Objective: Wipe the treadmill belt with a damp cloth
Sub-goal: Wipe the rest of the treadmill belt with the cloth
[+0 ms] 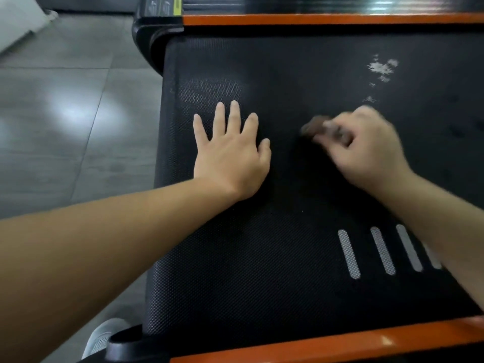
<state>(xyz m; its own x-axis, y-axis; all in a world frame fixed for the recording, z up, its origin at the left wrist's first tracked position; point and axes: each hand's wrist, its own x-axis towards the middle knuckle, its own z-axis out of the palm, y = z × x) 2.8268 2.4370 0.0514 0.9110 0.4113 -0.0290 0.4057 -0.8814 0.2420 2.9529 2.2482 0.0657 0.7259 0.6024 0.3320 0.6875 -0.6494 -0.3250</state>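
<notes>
left hand [230, 153] flat on black treadmill belt [262, 258], fingers spread, holding nothing, right hand [366, 150] blurred, fingers curled round brown cloth [314, 128] on the belt, just right of left hand

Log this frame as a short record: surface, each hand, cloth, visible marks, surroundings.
surface: black textured treadmill belt between orange side rails
left hand: flat on the belt, fingers spread
right hand: grips the cloth, blurred
cloth: brown, bunched, on the belt
marks: white smudges beyond the right hand, apart from the cloth
surroundings: grey floor tiles
</notes>
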